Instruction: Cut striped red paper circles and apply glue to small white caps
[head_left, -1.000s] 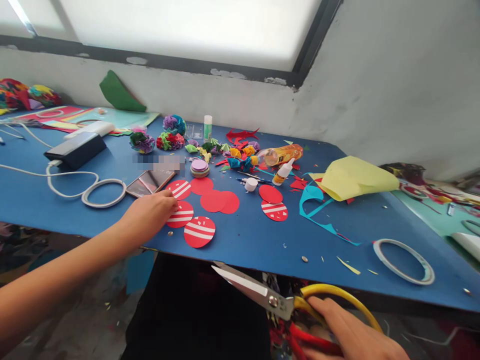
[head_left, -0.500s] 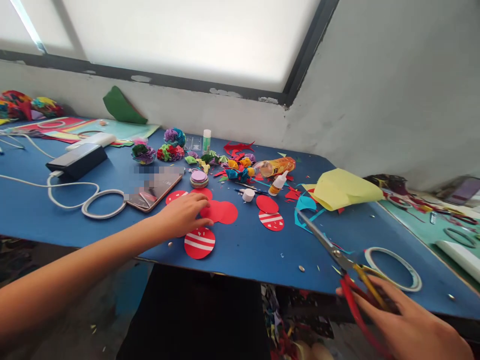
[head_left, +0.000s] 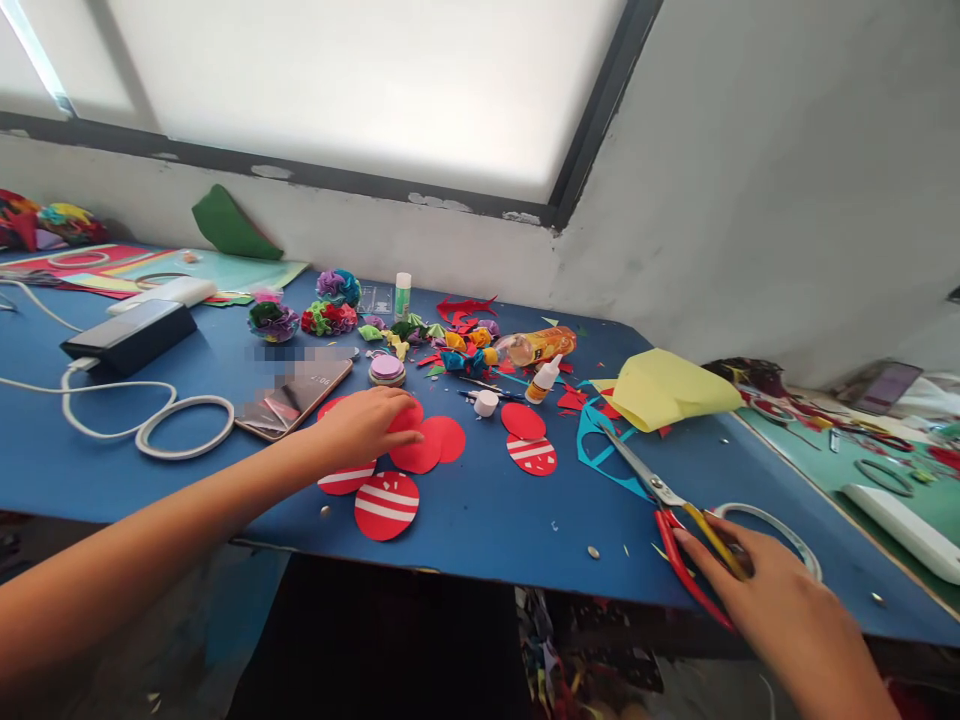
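On the blue table [head_left: 480, 510], my left hand [head_left: 369, 425] rests over several red paper ovals, its fingers spread a little and touching the pile. A plain red oval [head_left: 416, 447] lies at its fingertips, and a white-striped red oval [head_left: 387, 506] lies below it. Another striped oval [head_left: 532, 455] is further right, partly under a plain one [head_left: 523, 421]. My right hand [head_left: 757, 570] is closed on scissors [head_left: 660, 490] with red and yellow handles. The blades point up and left over cut blue paper [head_left: 592, 450].
A glue bottle [head_left: 543, 380], a white cap [head_left: 486, 403] and an orange-labelled bottle [head_left: 541, 346] stand or lie mid-table. Yellow paper [head_left: 664, 390] is at right. A phone [head_left: 300, 395], a white ring [head_left: 185, 427] and a black box [head_left: 131, 335] with cables are at left.
The view has shifted slightly. My right hand has moved left with the scissors, whose blades now lie lower over the blue paper. My left hand stays at the red ovals.
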